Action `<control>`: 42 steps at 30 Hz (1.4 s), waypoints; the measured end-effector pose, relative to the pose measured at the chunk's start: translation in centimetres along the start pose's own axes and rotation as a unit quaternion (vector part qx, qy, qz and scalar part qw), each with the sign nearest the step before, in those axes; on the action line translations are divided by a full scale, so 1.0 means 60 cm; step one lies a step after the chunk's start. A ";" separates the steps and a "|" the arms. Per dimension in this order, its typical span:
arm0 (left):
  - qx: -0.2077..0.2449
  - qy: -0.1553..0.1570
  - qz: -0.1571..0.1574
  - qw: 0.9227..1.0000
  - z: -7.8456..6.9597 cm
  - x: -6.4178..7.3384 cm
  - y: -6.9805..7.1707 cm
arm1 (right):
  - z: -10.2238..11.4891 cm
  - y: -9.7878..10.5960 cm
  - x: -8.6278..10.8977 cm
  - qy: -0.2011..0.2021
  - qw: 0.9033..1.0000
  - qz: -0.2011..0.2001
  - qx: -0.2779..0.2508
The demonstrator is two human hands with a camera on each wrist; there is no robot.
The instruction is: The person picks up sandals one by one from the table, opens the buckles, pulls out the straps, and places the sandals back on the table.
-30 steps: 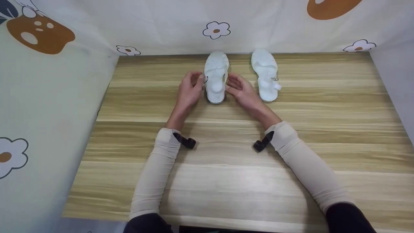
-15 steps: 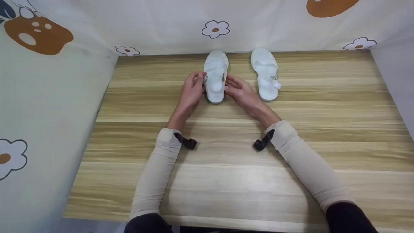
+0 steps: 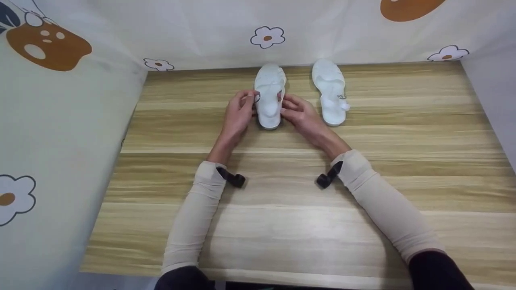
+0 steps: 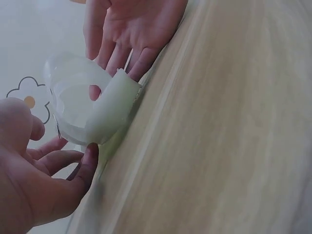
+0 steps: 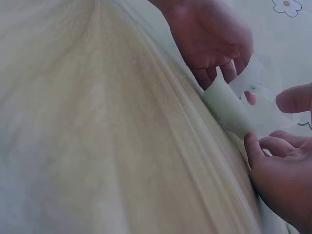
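A white sandal (image 3: 269,106) lies toe toward the back wall, between the two hands. My left hand (image 3: 238,113) holds it by its left side, thumb and forefinger together at the dark buckle. On the other side, my right hand (image 3: 305,117) has its curled fingers at the side strap and the heel. Seen from the left wrist, the upright heel piece (image 4: 113,105) curves between both hands' fingertips, and a right fingertip shows through the side opening. A second white sandal (image 3: 331,94) lies to the right, its ankle strap hanging loose on its right side.
The sandals lie on a wood-grain tabletop (image 3: 278,209). Right behind their toes rises a pale cloth wall (image 3: 201,32) printed with flowers, and similar walls stand left and right. A black wrist mount (image 3: 236,179) sticks out from the left sleeve.
My left hand has moved slightly right, closer in on the sandal's side. The right fingers have shifted a little at the strap. The second sandal stays put.
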State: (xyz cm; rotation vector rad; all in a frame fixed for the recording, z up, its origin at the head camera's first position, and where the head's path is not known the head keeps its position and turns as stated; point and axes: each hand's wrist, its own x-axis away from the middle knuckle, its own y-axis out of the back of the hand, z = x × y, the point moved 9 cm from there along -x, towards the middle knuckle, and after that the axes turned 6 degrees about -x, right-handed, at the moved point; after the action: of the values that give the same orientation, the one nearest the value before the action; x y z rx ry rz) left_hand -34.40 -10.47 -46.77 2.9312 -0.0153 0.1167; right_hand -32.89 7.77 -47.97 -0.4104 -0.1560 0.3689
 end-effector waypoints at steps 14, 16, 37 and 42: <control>-0.065 -0.065 -0.002 0.996 -0.039 0.031 -0.010 | 0.032 0.018 0.051 0.043 0.998 0.011 0.039; -0.063 -0.076 0.002 0.995 -0.044 0.039 -0.013 | 0.036 0.020 0.060 0.044 0.997 0.016 0.053; -0.150 -0.097 0.056 0.982 -0.058 0.112 -0.022 | 0.037 0.026 0.153 0.025 0.983 0.078 0.161; -0.229 -0.114 0.069 0.964 -0.065 0.123 -0.021 | 0.033 0.023 0.173 0.020 0.982 0.102 0.157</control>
State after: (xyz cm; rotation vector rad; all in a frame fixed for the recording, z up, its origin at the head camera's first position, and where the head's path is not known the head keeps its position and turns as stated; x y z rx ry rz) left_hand -27.30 -8.46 -42.66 2.4626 -0.2476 -0.1810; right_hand -24.17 13.60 -45.95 -0.1212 -0.0158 0.5767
